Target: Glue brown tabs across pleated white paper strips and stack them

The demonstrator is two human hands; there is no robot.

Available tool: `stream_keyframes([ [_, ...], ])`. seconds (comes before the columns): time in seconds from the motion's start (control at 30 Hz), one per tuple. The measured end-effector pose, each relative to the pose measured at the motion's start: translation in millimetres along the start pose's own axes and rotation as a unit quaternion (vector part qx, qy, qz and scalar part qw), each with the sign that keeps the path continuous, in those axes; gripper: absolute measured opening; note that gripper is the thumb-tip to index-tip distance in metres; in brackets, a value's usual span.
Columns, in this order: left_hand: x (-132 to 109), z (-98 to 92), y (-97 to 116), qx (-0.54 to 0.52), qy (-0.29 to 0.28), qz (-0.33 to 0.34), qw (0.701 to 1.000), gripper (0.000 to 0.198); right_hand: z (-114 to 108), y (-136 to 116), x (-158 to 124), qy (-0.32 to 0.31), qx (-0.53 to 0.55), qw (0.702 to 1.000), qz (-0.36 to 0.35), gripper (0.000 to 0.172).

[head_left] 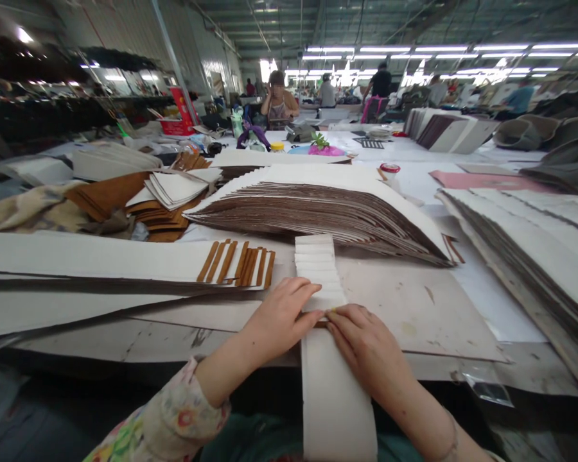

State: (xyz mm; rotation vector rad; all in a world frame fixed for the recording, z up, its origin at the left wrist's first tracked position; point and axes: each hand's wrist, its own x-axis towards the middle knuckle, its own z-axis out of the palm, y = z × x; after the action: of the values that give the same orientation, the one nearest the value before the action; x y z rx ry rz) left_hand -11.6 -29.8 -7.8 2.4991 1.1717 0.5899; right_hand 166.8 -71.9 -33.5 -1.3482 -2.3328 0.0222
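Note:
A fanned stack of narrow white strips [318, 269] runs away from me on the worktable [414, 314]. The nearest long white strip [334, 398] hangs over the table's front edge toward me. My left hand [282, 317] lies on the near end of the stack, fingers stretched flat over the strips. My right hand [363, 343] presses the same spot from the right, fingers together and curled on the strip's edge. A thin brown edge shows between my two hands.
Several brown strips [238, 263] lie on long white sheets to the left. A large fanned pile of brown-and-white sheets [318, 212] sits behind, another pile [534, 256] at the right. Across the table a person [279, 99] sits; others work farther back.

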Motion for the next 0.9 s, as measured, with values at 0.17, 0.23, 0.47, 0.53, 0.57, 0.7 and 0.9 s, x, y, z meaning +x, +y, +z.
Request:
stream_keyframes([
  [0.17, 7, 13.0, 3, 0.033, -0.033, -0.01, 0.999, 0.048, -1, 18, -8, 0.04, 0.044, 0.997, 0.039, 0.026],
  [0.23, 8, 13.8, 2, 0.041, -0.039, -0.015, 0.998, 0.049, -2, 28, -11, 0.058, 0.045, 0.994, 0.083, 0.028],
  [0.47, 14, 6.6, -1, 0.058, -0.058, -0.033, 0.996, 0.053, 0, 34, -10, 0.025, 0.073, 0.989, 0.125, 0.029],
  [0.53, 15, 6.2, -3, 0.05, -0.066, -0.033, 0.996, 0.054, 1, 32, -9, 0.041, 0.102, 0.985, 0.131, 0.028],
  [0.57, 16, 6.4, -4, 0.046, -0.069, -0.033, 0.996, 0.054, 1, 31, -9, 0.046, 0.129, 0.98, 0.142, 0.027],
  [0.7, 16, 7.2, -6, 0.033, -0.075, -0.036, 0.996, 0.055, 1, 31, -3, -0.007, 0.295, 0.924, 0.242, 0.031],
  [0.9, 15, 3.3, -4, 0.019, -0.089, -0.031, 0.995, 0.056, -1, 28, 8, -0.087, 0.372, 0.891, 0.245, 0.027],
])
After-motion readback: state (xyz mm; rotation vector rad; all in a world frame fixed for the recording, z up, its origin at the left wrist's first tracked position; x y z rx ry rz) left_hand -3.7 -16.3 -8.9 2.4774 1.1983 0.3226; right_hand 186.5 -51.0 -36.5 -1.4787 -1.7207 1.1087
